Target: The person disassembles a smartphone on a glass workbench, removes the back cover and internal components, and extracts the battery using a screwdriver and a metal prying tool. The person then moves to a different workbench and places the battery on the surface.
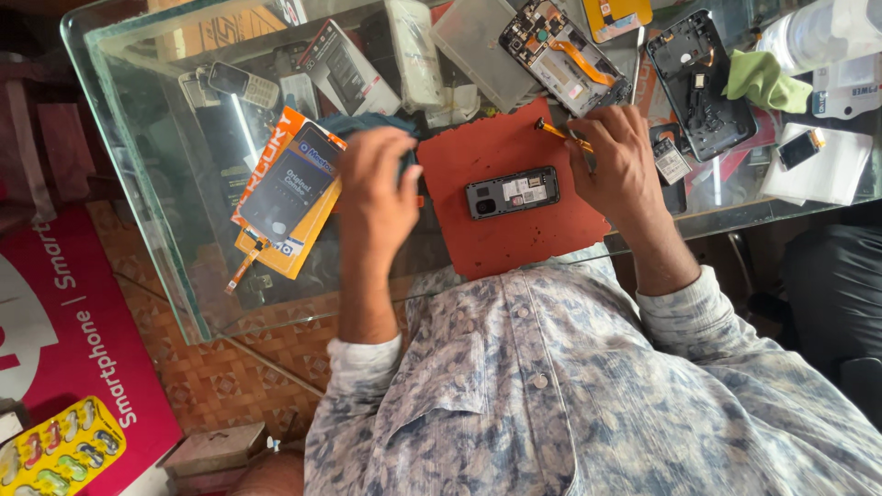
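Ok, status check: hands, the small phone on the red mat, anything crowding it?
Right hand grips a yellow-handled screwdriver. Left hand on a blue cloth. Opened phone lies untouched on red mat. Mat around it bare.

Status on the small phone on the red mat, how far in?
Done: the small phone lies back-up on the red mat, cover off, insides showing. In hand: right hand grips an orange-handled screwdriver; left hand rests on a blue cloth. Left: no back cover fitted; other opened phones wait above.
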